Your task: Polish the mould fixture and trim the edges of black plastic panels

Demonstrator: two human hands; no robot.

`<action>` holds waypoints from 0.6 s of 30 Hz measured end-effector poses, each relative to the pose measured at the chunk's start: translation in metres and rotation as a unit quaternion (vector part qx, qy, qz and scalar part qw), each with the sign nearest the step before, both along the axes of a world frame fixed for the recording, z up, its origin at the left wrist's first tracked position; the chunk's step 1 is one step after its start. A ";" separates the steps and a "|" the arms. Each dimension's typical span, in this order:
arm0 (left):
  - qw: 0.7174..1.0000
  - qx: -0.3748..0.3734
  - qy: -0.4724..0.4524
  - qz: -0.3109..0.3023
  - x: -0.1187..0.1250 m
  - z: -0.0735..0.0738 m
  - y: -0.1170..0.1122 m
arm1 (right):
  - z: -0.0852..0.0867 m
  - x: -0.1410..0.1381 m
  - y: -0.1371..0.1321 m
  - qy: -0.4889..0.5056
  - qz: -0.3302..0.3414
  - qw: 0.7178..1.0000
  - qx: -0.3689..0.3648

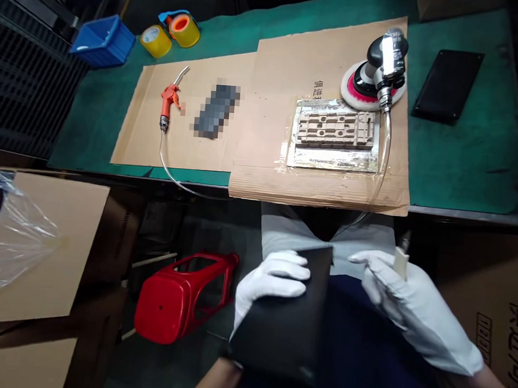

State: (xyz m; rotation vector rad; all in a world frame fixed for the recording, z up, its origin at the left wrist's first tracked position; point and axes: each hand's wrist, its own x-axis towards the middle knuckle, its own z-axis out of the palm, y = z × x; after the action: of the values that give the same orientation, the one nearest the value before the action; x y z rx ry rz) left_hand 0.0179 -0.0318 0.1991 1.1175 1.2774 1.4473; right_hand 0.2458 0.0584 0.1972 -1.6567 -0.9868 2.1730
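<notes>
My left hand (pixel 271 279), in a white glove, is closed on a flat black rectangular panel (pixel 287 332) over my lap, its fingers lying across the panel's upper face. To the right, my gloved right hand (pixel 406 302) grips a small beige-handled tool (pixel 400 263) that points up; its thin tip is blurred, so its kind is unclear. A gap separates the tool from the panel. In front of me on the bench, a beige ribbed fixture block (pixel 334 129) sits on a taped-down metal plate (pixel 332 159).
A polisher (pixel 374 72) with a white pad rests beside the block. Another black panel (pixel 448 86) lies right. An orange air gun (pixel 170 99), tape rolls (pixel 156 42) and a blue bin (pixel 103 41) are left. Below stand a red stool (pixel 166 306) and a carton (pixel 79 223).
</notes>
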 end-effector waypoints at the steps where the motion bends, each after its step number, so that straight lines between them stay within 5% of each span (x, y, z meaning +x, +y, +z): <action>1: 0.993 0.043 0.113 -0.002 -0.001 0.001 0.002 | 0.001 -0.005 0.002 0.031 0.021 0.999 -0.013; 3: 0.969 0.020 0.246 -0.006 0.001 0.005 0.002 | 0.007 -0.015 0.004 0.091 0.082 0.992 -0.041; 5: 0.963 -0.075 0.260 -0.006 0.004 0.009 0.001 | 0.013 -0.022 0.004 0.128 0.111 0.983 -0.072; 8: 0.972 -0.185 0.119 0.087 0.007 0.013 0.001 | 0.019 -0.030 0.003 0.127 0.098 0.983 -0.091; 10: 0.952 -0.265 -0.043 0.146 0.009 0.016 0.005 | 0.020 -0.034 0.000 0.119 0.088 0.986 -0.075; 15: 0.859 -0.387 -0.333 0.049 0.022 0.022 0.009 | 0.017 -0.028 -0.007 0.119 0.098 0.987 0.045; 18: 0.829 -0.398 -0.377 0.113 0.026 0.022 0.001 | 0.016 -0.008 -0.012 0.008 0.113 0.983 0.143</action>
State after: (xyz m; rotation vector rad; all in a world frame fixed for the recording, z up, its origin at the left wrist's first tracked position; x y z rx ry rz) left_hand 0.0442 -0.0312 0.2215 -0.1801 1.2227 1.1216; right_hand 0.2376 0.0462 0.2134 -1.4532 -1.4685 2.0489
